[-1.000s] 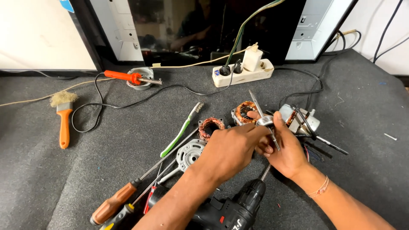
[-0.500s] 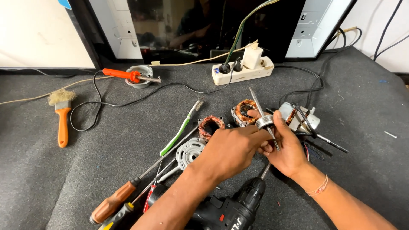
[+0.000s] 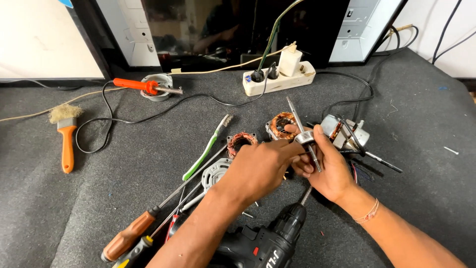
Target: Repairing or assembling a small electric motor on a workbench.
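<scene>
1. A motor rotor shaft (image 3: 301,130) is held above the grey mat (image 3: 99,198), just right of centre, tilted with its thin end toward 11 o'clock so the metal disc on it faces the wearer.
2. The right hand (image 3: 329,171) is closed around the shaft's lower part, steadying it.
3. The left hand (image 3: 260,166) is pinched shut on the disc's edge from 9 o'clock.
4. Two copper-wound stators (image 3: 240,141) are kept just beyond the hands at 11 o'clock, within reach.
5. A cordless drill (image 3: 267,243) lies at 6 o'clock, under the forearms.
6. A soldering iron (image 3: 141,85) is parked on its stand at 10 o'clock, well apart.
</scene>
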